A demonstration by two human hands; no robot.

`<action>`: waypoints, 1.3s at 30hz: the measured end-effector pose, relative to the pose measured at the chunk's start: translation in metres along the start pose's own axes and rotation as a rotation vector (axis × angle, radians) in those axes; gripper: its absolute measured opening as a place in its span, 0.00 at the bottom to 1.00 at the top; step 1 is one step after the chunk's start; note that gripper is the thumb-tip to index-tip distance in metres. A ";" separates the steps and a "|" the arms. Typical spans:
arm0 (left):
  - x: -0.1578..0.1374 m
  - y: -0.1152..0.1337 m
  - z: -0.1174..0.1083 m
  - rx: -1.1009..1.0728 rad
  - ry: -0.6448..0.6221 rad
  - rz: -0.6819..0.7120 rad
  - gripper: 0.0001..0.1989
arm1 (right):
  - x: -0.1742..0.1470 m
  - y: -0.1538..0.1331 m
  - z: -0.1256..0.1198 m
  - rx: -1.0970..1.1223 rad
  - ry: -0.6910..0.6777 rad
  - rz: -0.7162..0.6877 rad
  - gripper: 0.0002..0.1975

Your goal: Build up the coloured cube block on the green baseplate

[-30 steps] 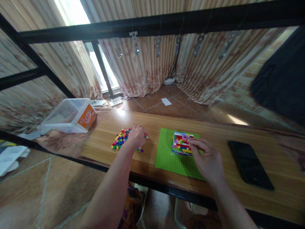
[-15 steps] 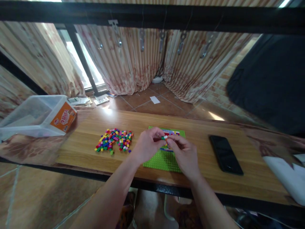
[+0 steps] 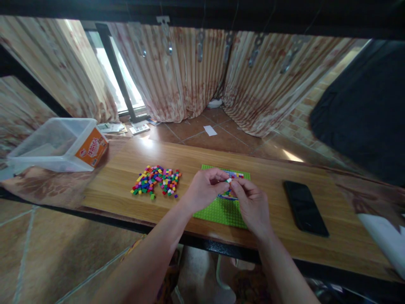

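Over the green baseplate (image 3: 218,212), my left hand (image 3: 204,189) and my right hand (image 3: 254,204) meet fingertip to fingertip. Between them is a small white toy brick (image 3: 229,180), pinched by both hands, with a bit of green showing at its edge. Rows of colourful bricks (image 3: 237,174) are fixed to the far part of the baseplate; my fingers hide much of them. To the left, a pile of loose toy bricks (image 3: 155,179) in many colours lies on the wooden board.
A black phone (image 3: 306,207) lies on the wooden board (image 3: 114,194) at the right. A clear plastic box (image 3: 57,160) with an orange label stands on the far left. White paper (image 3: 379,236) sits at the right edge. Curtains (image 3: 186,76) hang behind.
The view has shifted slightly, moving the scene to the right. Both hands still pinch together; the white brick now shows more, and the green and orange parts seen earlier are mostly hidden.
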State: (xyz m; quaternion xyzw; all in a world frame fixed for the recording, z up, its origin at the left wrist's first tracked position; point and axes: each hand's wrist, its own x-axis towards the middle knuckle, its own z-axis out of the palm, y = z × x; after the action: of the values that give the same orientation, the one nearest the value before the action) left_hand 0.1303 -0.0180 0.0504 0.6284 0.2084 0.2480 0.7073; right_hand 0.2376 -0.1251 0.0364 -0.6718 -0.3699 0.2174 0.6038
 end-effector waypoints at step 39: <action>0.008 -0.003 -0.022 0.193 0.188 -0.008 0.03 | 0.003 0.029 -0.011 -0.572 -0.031 -0.353 0.09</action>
State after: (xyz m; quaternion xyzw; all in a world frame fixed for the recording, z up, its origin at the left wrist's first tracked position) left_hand 0.1233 0.0038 0.0449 0.6668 0.2989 0.2817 0.6218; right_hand 0.2546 -0.1294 0.0103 -0.7361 -0.5360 0.0071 0.4134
